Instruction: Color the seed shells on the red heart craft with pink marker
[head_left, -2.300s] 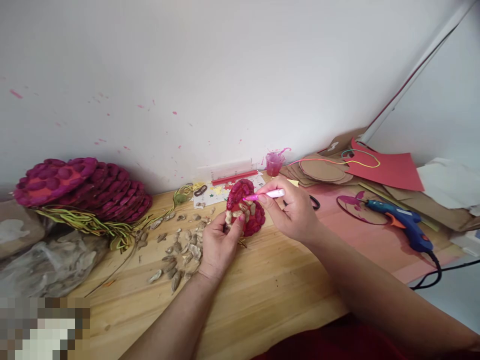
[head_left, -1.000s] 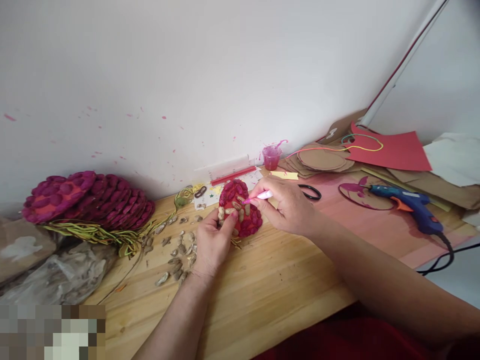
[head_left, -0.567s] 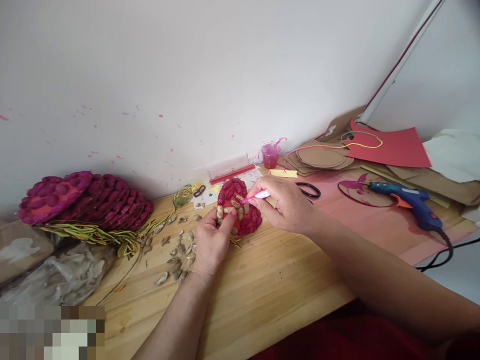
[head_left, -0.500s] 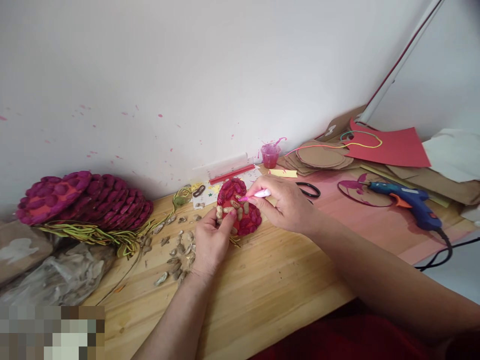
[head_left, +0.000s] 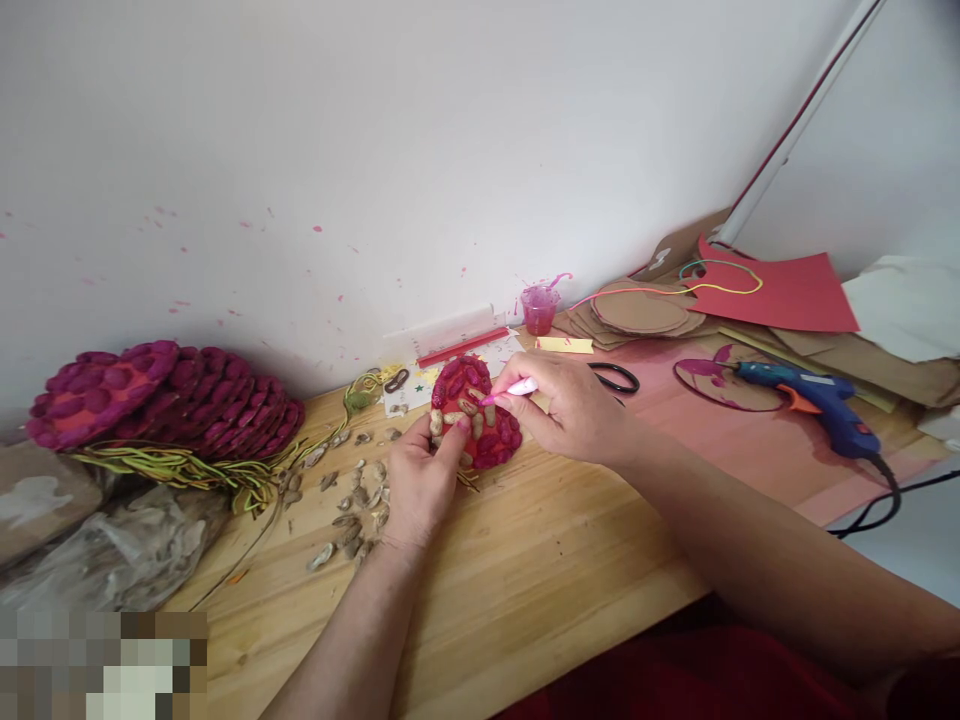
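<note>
My left hand (head_left: 424, 475) is closed on the near left edge of a red disc (head_left: 501, 442) covered with peanut shells, its thumb lying on top. Around the disc's rim the shells are magenta; several in the middle are plain tan. Between the fingertips of my right hand (head_left: 566, 405) is a white and pink marker (head_left: 519, 388), its pink tip at the shells near the disc's centre. On the table left of my left hand lie loose peanut shells (head_left: 360, 497).
Shell-covered magenta discs (head_left: 225, 400) are stacked at left above yellow-green cords (head_left: 187, 468). A cup of pink paint (head_left: 540, 310) stands by the wall. Black-handled scissors (head_left: 616, 378), cardboard ovals (head_left: 637, 308), red paper (head_left: 787, 290) and a blue glue gun (head_left: 825, 405) lie at right.
The marker tip has shifted very slightly over the shells. Both hands keep their hold, and the whole view has moved a little.
</note>
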